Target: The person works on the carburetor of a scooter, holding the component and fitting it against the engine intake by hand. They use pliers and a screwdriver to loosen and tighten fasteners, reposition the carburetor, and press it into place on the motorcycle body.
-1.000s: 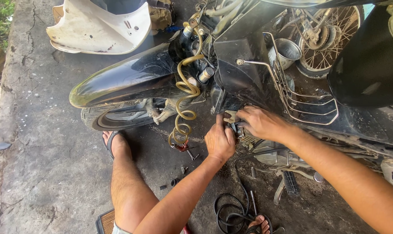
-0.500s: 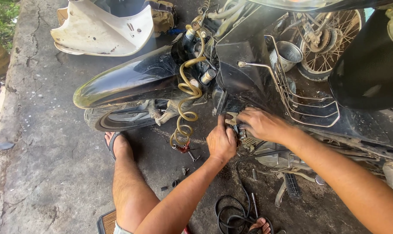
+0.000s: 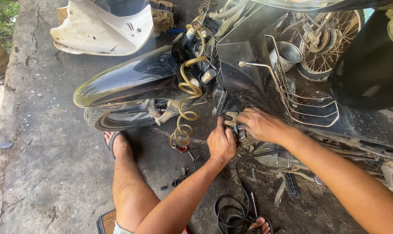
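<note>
A black motorbike point(image 3: 266, 82) stands in front of me with its front mudguard point(image 3: 127, 82) pointing left. Both my hands work at a dirty engine part point(image 3: 242, 132) low on the frame, under the wire basket point(image 3: 300, 102). My left hand point(image 3: 221, 142) is curled tight against that part from the left. My right hand point(image 3: 259, 123) grips it from above and the right. What the fingers hold is hidden. A yellow coiled air hose point(image 3: 188, 102) hangs down beside my left hand, ending in a red fitting point(image 3: 182, 147) on the ground.
A white body panel point(image 3: 101, 32) lies on the concrete at the top left. Small bolts and tools point(image 3: 179, 177) and a loop of black cable point(image 3: 231, 212) lie on the ground near my sandalled left foot point(image 3: 116, 143). The footrest point(image 3: 291, 185) sticks out below the engine.
The view has shifted slightly, so the bike sits a little further right in frame. Both hands stay at the same engine part with only small movement.
</note>
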